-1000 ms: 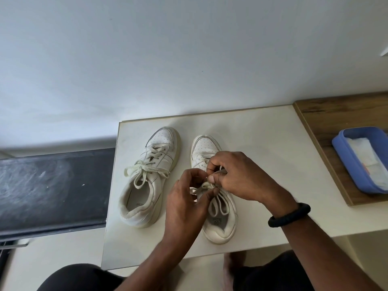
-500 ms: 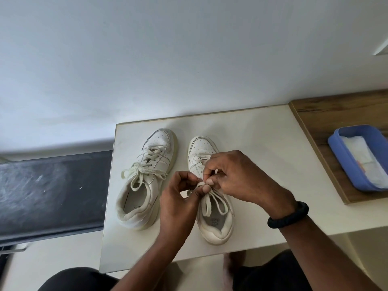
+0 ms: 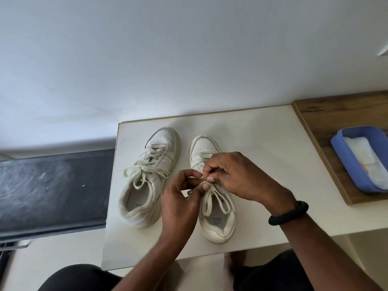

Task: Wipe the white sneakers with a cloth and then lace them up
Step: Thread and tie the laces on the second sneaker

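Our left hand (image 3: pixel 180 198) and right hand (image 3: pixel 237 177) both pinch the lace (image 3: pixel 208 201) above the sneaker (image 3: pixel 218 234) on the desk (image 3: pixel 262 148). We should pull both sides evenly (gently) so the bow sits snug.

One wide-angle view, from a camera worn on the person's head, looking forward and steeply down. It sits close above a pale worktop (image 3: pixel 262 154), whose near edge crosses the lower frame. Two white sneakers (image 3: pixel 159 162) lie at centre, toes pointing away from the lens. Both forearms enter from the bottom edge, and the left hand (image 3: pixel 180 198) and right hand (image 3: pixel 237 177) meet mid-frame, pinching a lace (image 3: pixel 207 204). A plain wall (image 3: pixel 189 59) fills the upper half. A blue tub (image 3: pixel 346 164) is cut off at the right edge.
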